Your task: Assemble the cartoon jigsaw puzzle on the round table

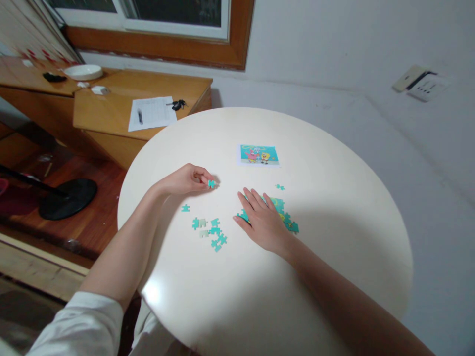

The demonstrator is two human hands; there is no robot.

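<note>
Between the thumb and fingers of my left hand (191, 179) is a small teal jigsaw piece (211, 183), held just over the table. My right hand (264, 221) lies flat with fingers stretched over a partly joined jigsaw puzzle (293, 227), covering much of it. Teal and yellow parts of the puzzle show around the fingers. Several loose jigsaw pieces (215, 231), teal and pale, are scattered to the left of the puzzle. One lone piece (185, 208) sits below my left hand, and a small bit of puzzle (280, 187) lies beyond my right hand.
A cartoon picture card (259, 155) rests farther back on the round white table (345, 257). Behind to the left, a wooden cabinet (111, 109) bears a paper sheet (154, 112), keys (178, 105) and a white plate (84, 72). A black stand base (68, 199) is on the floor.
</note>
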